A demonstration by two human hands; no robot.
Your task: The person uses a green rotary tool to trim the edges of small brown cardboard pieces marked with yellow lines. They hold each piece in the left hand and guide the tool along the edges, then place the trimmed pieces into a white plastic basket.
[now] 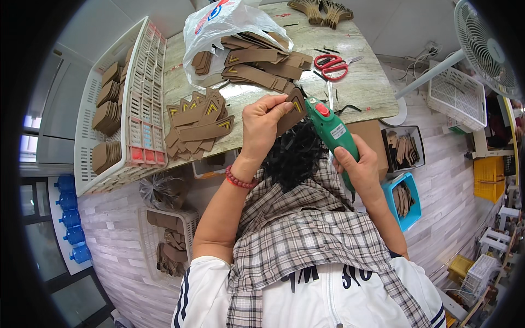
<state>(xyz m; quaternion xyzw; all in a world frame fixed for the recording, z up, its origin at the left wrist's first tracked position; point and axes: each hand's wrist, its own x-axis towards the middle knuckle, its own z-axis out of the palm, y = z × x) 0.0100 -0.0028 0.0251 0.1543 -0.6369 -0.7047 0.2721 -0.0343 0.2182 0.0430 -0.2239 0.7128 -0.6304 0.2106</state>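
My left hand (262, 124) pinches a brown strap-like piece with a yellow V mark (296, 108) near the table's front edge. My right hand (360, 168) is wrapped round a green handheld electric cutter (334, 129) with a red switch. The cutter's head is right beside the brown piece's edge; whether they touch I cannot tell. Below both, a heap of black trimmings (294, 156) lies on my checked apron (306, 232). A pile of marked brown pieces (199, 121) sits left of my left hand, and stacked brown pieces (260, 63) lie beyond it, partly inside a white plastic bag (210, 24).
Red-handled scissors (332, 68) and black scraps lie on the table (363, 52). A white crate (145, 104) of brown pieces stands at the left. On the floor are a blue bin (414, 213) and a white basket (191, 232). A fan (481, 46) stands at the right.
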